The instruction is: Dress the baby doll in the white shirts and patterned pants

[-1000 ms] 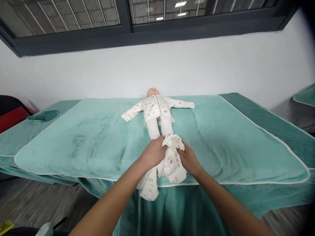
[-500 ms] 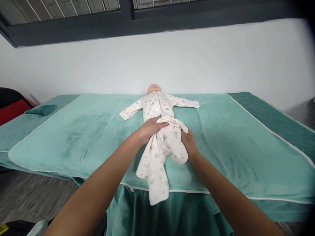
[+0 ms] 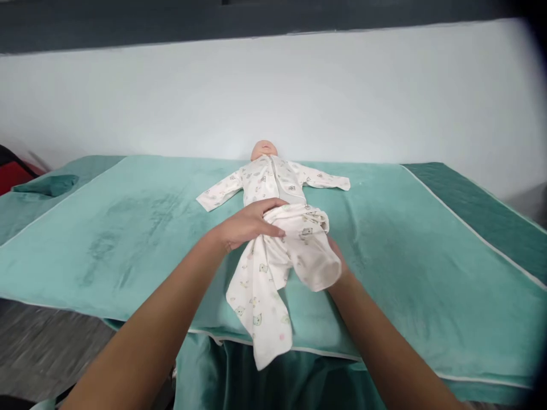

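A baby doll (image 3: 265,151) in a white printed top (image 3: 273,181) lies on its back, head towards the wall, on a teal blanket (image 3: 128,228). White printed baby trousers (image 3: 273,273) cover its legs up to the waist. My left hand (image 3: 248,223) grips the trousers' waistband at the doll's belly. My right hand (image 3: 335,259) is mostly hidden under the right trouser leg, so its fingers do not show. The left trouser leg hangs loose over the table's near edge.
The table (image 3: 478,205) is draped in darker green cloth and stands against a white wall. A folded green cloth (image 3: 45,185) lies at the far left, with a red and black object (image 3: 12,171) behind it. Grey floor shows at the lower left.
Both hands have drawn the trousers from the doll's feet up its legs to the waist. The camera has tilted down and come nearer.
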